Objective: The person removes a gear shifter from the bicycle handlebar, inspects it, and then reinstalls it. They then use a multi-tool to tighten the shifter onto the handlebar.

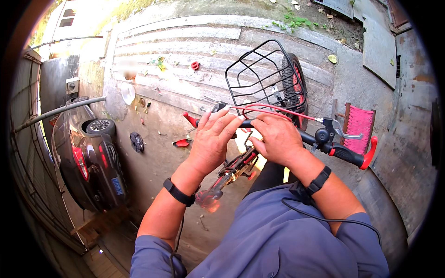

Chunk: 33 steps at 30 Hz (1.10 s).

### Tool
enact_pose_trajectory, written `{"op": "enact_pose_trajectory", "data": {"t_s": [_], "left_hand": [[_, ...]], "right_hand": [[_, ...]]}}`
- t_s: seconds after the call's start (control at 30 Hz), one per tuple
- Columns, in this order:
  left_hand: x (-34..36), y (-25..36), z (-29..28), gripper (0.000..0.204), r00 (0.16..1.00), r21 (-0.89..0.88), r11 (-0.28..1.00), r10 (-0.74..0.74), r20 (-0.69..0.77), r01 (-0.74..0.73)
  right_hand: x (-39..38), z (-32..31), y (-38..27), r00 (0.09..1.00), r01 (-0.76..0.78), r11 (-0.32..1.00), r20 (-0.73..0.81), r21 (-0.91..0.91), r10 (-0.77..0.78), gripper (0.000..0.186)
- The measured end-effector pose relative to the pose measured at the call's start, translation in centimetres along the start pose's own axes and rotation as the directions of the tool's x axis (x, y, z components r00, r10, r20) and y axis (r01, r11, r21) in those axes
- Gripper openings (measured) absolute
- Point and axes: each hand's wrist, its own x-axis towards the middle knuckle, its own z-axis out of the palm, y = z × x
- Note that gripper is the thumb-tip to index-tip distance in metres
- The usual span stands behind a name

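A bicycle stands in front of me, its black handlebar (306, 137) running crosswise under my hands. My left hand (212, 139) lies over the left part of the bar with its fingers closed, next to a red grip end (189, 119). My right hand (279, 139) is wrapped round the middle of the bar, thumb on the near side. Red cables (278, 110) arch ahead of the fingers toward a silver brake lever (345, 132) on the right. Beyond it are a black grip (347, 154) and a red bar end (371, 154). My palms hide part of the bar.
A black wire basket (255, 76) and the front wheel (294, 83) lie ahead. At left a dark car (90, 157) is parked. A pink-covered stool (359, 127) stands at right. On the ground are a red and black part (181, 142) and a dark object (136, 142).
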Motion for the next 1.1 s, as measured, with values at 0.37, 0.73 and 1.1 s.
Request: {"op": "enact_pose_trajectory", "data": {"t_s": [0.37,0.73,1.1], "left_hand": [[-0.9,0.5,1.6,0.077,0.976,-0.234,0.965,-0.156,-0.149,0.119],[-1.8,0.8,1.7,0.079,0.924,-0.511,0.838,-0.329,-0.194,0.191],[-2.3,4.2,1.8,0.052,0.291,-0.788,-0.545,-0.734,0.613,0.285]], "right_hand": [[1.2,3.3,-1.4,0.976,0.164,0.972,-0.172,0.168,-0.135,0.054],[1.4,3.8,-1.1,0.975,0.151,0.967,-0.195,0.205,-0.11,0.06],[1.4,3.6,-1.1,0.973,0.146,0.965,-0.211,0.22,-0.099,0.053]]}}
